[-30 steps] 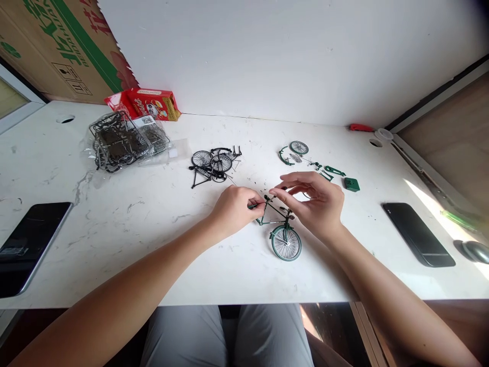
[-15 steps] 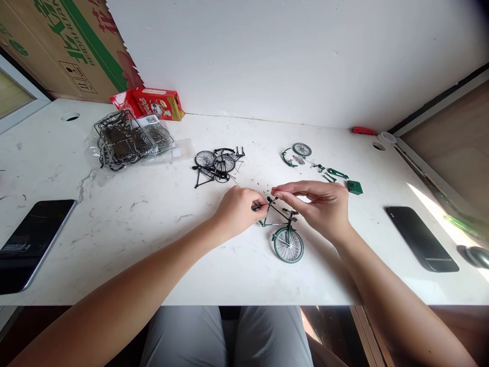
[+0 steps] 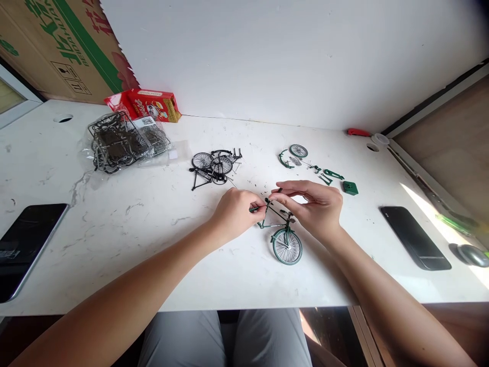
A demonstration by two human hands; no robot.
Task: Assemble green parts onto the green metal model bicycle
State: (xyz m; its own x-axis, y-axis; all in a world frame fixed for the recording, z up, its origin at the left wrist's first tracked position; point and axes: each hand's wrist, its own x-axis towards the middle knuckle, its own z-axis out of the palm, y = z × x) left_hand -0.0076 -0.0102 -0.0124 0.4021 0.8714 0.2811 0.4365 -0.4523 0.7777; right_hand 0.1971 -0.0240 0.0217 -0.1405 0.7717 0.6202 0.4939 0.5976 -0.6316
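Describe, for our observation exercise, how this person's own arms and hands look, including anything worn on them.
The left hand and right hand are bare: no gloves, and no rings or watch to be seen. Both forearms show without sleeves. A small spot marks the right one. Below, grey trousers cover the legs.

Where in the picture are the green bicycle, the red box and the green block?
Green bicycle (image 3: 288, 247): head view, on its mounted wheel.
Red box (image 3: 157, 105): head view, on its printed side.
Green block (image 3: 350, 187): head view, on its top.
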